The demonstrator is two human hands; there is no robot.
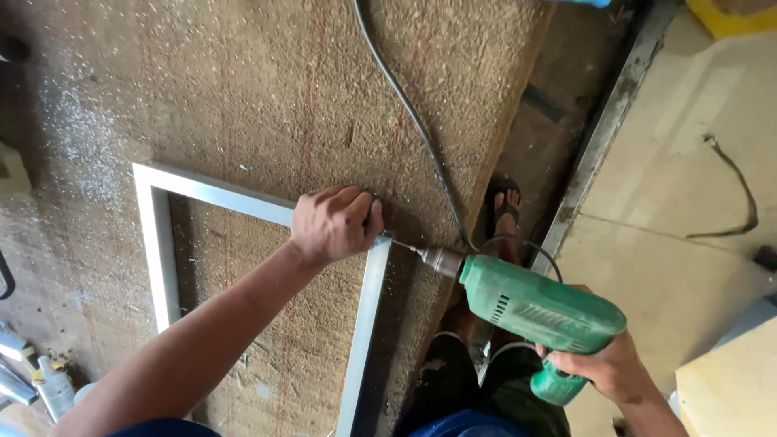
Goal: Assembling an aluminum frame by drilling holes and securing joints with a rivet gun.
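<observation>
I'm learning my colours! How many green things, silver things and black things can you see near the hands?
Green: 1, the drill, held by the right hand.
Silver: 1, the metal frame, pressed down by the left hand.
Black: 1, the drill's cord.
Total: 3

Package: a small white bottle (pixel 55 388) with a yellow label lies at the bottom left edge.
Drill label: a pale sticker (pixel 547 319) sits on the green drill's side.
Screens: none.
</observation>
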